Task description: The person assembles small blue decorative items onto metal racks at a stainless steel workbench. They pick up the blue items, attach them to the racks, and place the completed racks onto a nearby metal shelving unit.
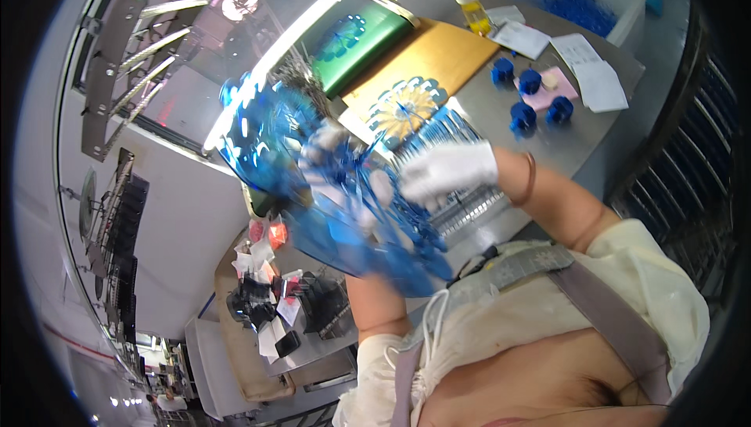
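The white-gloved left hand's (328, 149) grip clasps a bundle of glossy blue petal-shaped pieces (328, 231); whether the white-gloved right hand's (447, 174) curled grip pinches any, I cannot tell.

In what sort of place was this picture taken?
Probably a factory workshop: a white bin holding many blue pieces, a bright tube lamp and a white-gloved right hand suggest it.
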Tool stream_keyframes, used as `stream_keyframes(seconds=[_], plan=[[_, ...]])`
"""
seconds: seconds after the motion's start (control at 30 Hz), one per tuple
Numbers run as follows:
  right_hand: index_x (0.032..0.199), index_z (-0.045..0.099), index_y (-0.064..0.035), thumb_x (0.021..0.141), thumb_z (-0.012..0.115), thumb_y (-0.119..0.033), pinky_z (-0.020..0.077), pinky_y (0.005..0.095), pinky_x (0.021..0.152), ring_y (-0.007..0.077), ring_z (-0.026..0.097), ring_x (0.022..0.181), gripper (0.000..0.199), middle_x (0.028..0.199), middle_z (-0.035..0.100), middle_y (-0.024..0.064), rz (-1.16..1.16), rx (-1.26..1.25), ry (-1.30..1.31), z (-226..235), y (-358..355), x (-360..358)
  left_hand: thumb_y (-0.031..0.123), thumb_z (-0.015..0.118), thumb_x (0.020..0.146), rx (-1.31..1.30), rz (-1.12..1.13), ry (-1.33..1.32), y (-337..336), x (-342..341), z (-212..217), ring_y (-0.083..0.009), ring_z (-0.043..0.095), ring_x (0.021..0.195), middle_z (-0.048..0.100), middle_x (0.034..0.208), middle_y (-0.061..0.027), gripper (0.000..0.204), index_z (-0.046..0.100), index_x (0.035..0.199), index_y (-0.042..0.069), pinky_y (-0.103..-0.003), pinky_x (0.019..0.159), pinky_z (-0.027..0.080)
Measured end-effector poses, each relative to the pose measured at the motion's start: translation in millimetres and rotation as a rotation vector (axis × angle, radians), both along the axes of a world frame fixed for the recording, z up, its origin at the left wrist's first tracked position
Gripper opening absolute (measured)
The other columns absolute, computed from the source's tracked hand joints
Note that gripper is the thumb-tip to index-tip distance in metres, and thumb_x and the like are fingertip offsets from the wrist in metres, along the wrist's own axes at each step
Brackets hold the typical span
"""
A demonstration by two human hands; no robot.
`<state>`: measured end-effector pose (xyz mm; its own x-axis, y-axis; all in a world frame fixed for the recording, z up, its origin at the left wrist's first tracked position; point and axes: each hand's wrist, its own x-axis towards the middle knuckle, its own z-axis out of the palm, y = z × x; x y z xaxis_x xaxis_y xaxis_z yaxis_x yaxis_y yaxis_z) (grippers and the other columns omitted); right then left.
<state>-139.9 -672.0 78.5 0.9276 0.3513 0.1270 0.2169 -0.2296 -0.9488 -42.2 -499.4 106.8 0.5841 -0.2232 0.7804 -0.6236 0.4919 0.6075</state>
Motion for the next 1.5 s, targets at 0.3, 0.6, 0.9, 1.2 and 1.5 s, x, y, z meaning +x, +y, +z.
stream_keyframes(seconds=[0.3,0.6,0.9,1.2,1.5], plan=[[0.101,0.068,-0.0058,0.087,0.077,-0.021,0.0545,0.0353,0.076,0.0162,0.066,0.086,0.022,0.094,0.065,0.005,-0.102,-0.103,-0.243,-63.0,35.7,-12.1,0.011,0.083,0.059,0.874,0.295,-0.638,-4.6,-25.5,15.7,-0.0337,0.06,0.113,0.062,0.115,-0.0148,0.068,0.061,0.123,0.006,-0.044,0.099,0.049],[0.134,0.053,-0.005,0.106,0.06,-0.037,0.0557,0.0336,0.087,0.0148,0.064,0.092,0.043,0.113,0.063,0.0049,0.202,0.86,0.389,-86.4,36.3,-3.8,0.019,0.085,0.06,0.787,0.326,-0.53,-17.9,-30.1,-9.5,-0.0216,0.062,0.101,0.057,0.115,-0.0107,0.074,0.053,0.124,0.002,-0.034,0.093,0.053],[0.13,0.059,-0.0043,0.096,0.072,-0.019,0.0549,0.0343,0.085,0.0159,0.064,0.096,0.039,0.106,0.066,0.0095,-0.02,0.948,0.137,-82.0,22.3,-2.6,0.037,0.079,0.087,-0.087,-0.353,0.458,-5.6,-27.7,14.8,-0.0232,0.064,0.102,0.066,0.112,-0.0103,0.048,0.06,0.12,0.007,-0.038,0.093,0.053],[0.122,0.06,-0.0057,0.078,0.073,-0.014,0.0517,0.0438,0.096,0.0369,0.061,0.105,0.046,0.111,0.062,0.0168,-0.665,-0.425,-0.835,-84.7,9.3,0.1,0.016,0.08,0.087,0.064,-0.347,0.345,11.6,-0.6,13.0,-0.0214,0.064,0.105,0.062,0.121,-0.006,0.05,0.055,0.13,0.013,-0.038,0.089,0.06],[0.116,0.06,-0.0075,0.088,0.063,-0.01,0.0555,0.0424,0.081,0.0363,0.067,0.1,0.028,0.108,0.065,0.0175,-0.506,-0.633,-0.403,-72.9,42.0,-1.4,0.006,0.085,0.08,0.37,-0.072,0.383,-11.5,-40.6,-41.6,-0.0178,0.061,0.1,0.06,0.115,-0.0061,0.058,0.056,0.131,0.01,-0.034,0.084,0.055]])
